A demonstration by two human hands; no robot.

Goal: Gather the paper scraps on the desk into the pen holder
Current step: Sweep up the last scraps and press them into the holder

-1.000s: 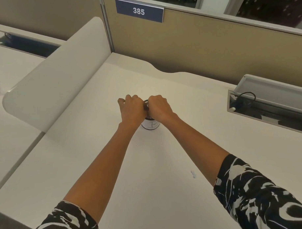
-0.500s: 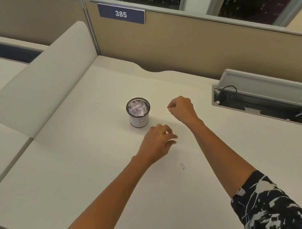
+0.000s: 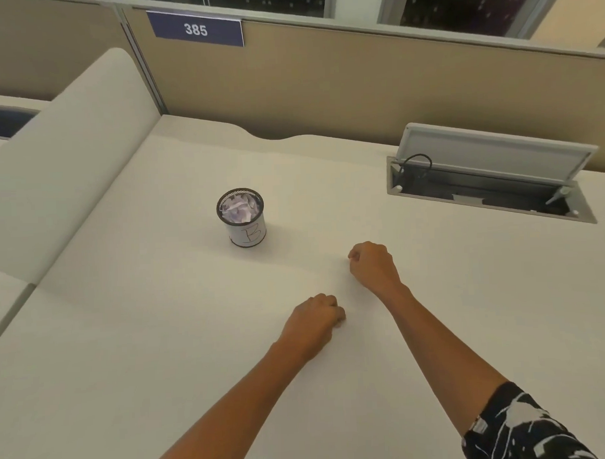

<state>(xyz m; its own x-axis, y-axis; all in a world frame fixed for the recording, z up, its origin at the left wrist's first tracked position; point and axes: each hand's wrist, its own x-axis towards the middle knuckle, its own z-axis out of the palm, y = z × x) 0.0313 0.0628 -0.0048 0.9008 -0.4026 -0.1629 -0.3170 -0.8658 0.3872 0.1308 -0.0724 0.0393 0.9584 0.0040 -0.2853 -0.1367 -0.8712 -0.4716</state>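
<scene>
The black mesh pen holder stands upright in the middle of the white desk, with a white label marked "B". Crumpled white and purple paper scraps fill it to the rim. My left hand rests on the desk in front and to the right of the holder. Its fingers are curled down and pinched on a small paper scrap, which they hide. My right hand is a loose fist just above the desk, farther back and to the right, with nothing visible in it.
An open cable box with a raised lid and a black cable is set into the desk at the back right. A curved white divider stands on the left. A beige partition with a "385" sign runs along the back.
Both hands left the top of the pen holder and pulled back toward me. The left hand came down on the small scrap that lay loose on the desk; that scrap no longer shows.
</scene>
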